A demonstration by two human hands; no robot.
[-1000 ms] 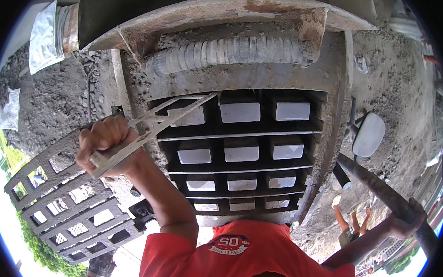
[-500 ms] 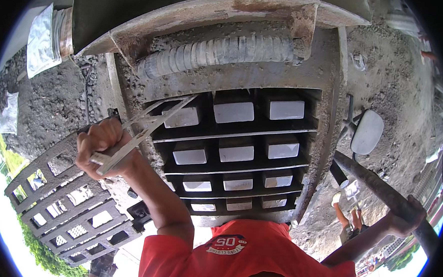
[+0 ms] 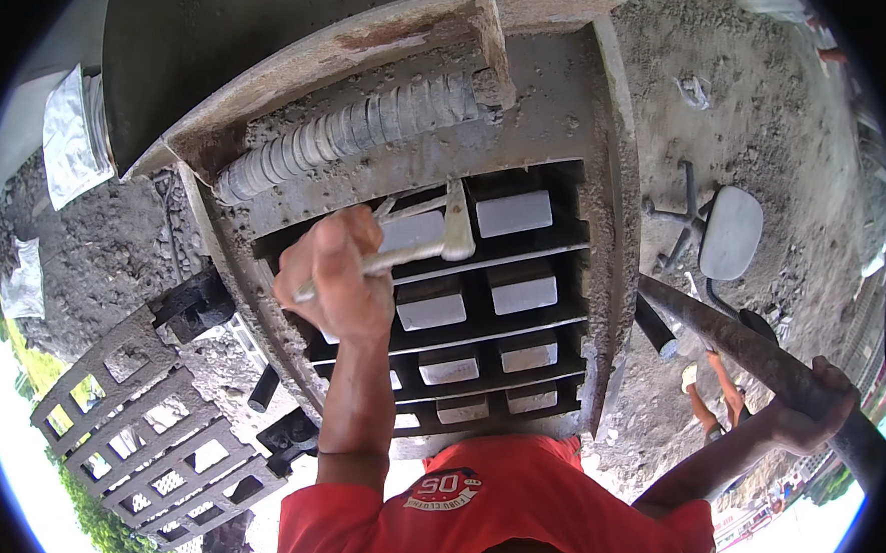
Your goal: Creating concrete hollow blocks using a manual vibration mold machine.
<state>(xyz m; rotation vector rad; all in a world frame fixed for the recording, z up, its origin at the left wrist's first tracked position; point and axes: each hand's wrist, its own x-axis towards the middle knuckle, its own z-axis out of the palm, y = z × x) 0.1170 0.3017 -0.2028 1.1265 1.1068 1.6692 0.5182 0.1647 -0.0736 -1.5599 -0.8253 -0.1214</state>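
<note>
My left hand [image 3: 335, 276] is closed around a pale, narrow flat-bar tool [image 3: 456, 222] with an angled, frame-like end. It holds this over the left far part of a block mold [image 3: 438, 268], a dark steel frame with rows of rectangular openings. Light-grey rectangular faces [image 3: 513, 213] show inside these openings; my hand and forearm hide several on the left. On the far right, my right hand [image 3: 819, 408] wraps around a thick, dark metal pipe [image 3: 730, 342] that slants down from the mold's right side.
A ribbed grey roller or hose [image 3: 350, 131] lies beyond the mold, under a rusty curved plate [image 3: 395, 39]. At left hangs a slotted metal grid [image 3: 144, 431]. An office chair [image 3: 731, 232] lies on the rough ground at right, near another person's legs [image 3: 723, 386].
My left hand has moved right with the flat-bar tool, which is turned and now lies over the mold's far row. The view has rotated slightly. My right hand still grips the pipe.
</note>
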